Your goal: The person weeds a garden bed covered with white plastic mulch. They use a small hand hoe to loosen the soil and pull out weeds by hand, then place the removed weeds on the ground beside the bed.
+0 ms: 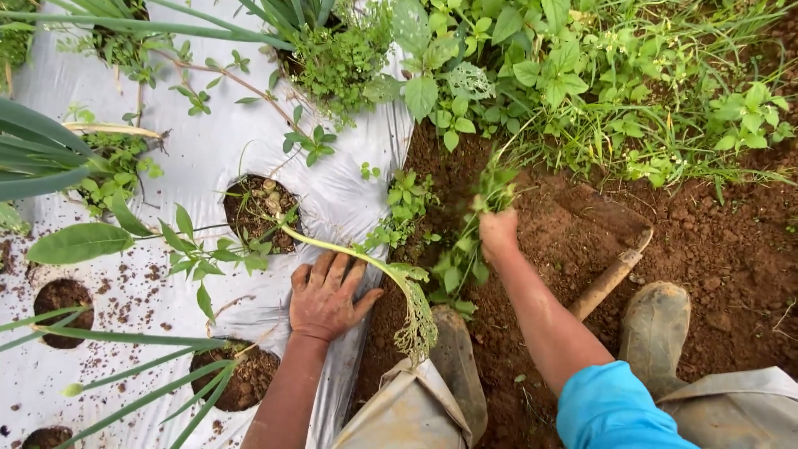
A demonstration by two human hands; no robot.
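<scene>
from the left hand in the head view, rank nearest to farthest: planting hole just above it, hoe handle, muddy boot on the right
Measured from the left hand:
1. Planting hole, up-left in the plastic sheet.
2. Hoe handle, right, on bare soil.
3. Muddy boot, farthest right.

Left half of the frame: plastic mulch sheet (208,158) over the bed, planting holes (262,212) cut in it, left hand (326,298) flat on its right edge at lower centre. Right half: bare soil (715,258), right hand (497,233) at centre around a clump of weeds (490,189), hoe (611,249) just right of it. Lower right: two boots (657,328) on the soil; along the top, more weeds (582,75).
</scene>
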